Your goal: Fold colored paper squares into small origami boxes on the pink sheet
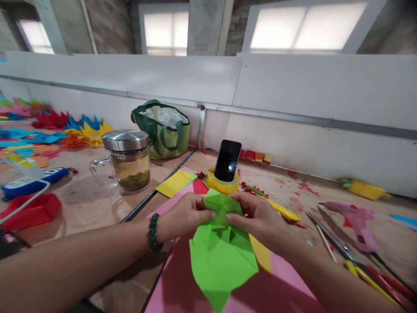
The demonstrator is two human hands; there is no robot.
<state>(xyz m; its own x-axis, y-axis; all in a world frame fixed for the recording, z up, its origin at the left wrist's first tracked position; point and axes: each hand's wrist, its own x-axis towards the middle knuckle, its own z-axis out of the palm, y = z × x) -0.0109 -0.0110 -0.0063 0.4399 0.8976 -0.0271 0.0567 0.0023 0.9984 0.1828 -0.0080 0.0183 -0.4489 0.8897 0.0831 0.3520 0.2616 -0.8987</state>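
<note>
A folded sheet of bright green paper (221,261) is held up in the middle, its lower end pointed and its upper part creased into small folds. My left hand (187,216) pinches the upper left side, thumb on the front face. On the opposite side my right hand (254,213) grips the paper the same way, the two thumbs nearly meeting over the creases. Fingers behind the paper are hidden. Beneath it lies pink paper (172,282), with a yellow piece (260,252) showing by my right wrist.
Behind my hands a phone (228,160) leans on a yellow tape roll (223,183). To the left stand a lidded glass mug of tea (132,169) and a green bag (172,141). Scissors (345,250) and a pink glue gun (355,219) lie at the right. Colourful folded paper (52,119) covers the far left.
</note>
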